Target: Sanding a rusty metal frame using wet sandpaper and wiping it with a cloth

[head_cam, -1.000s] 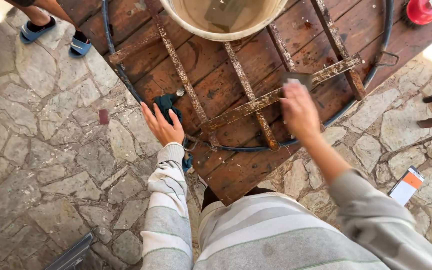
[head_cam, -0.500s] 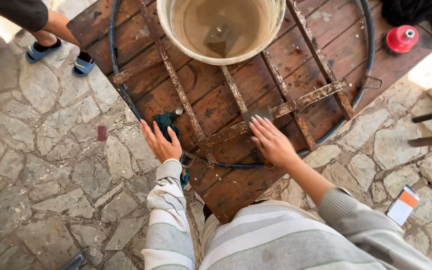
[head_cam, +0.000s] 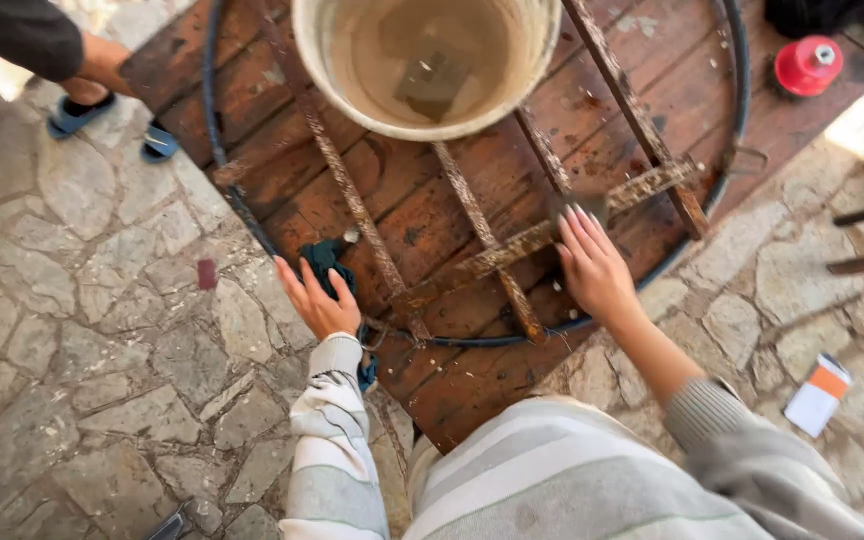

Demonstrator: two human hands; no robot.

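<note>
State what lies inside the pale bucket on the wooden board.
The bucket holds murky brown water with a dark, flat, squarish object sunk in it. The water is too cloudy to tell what the object is; the bucket's top part is cut off by the frame.

Bucket [head_cam: 422,70] rim cut off at top edge; teal cloth [head_cam: 330,262] partly hidden under left hand [head_cam: 317,300]; bystander's feet [head_cam: 112,125] only partly visible.

Only one view here, a head cam looking almost straight down from above the person's own chest. It faces forward over both arms, close enough that the left hand [head_cam: 319,300] and right hand [head_cam: 595,265] sit mid-frame. Beyond the fingertips you get the bucket [head_cam: 422,125]; stone paving [head_cam: 82,380] fills the area left of the left hand.
</note>
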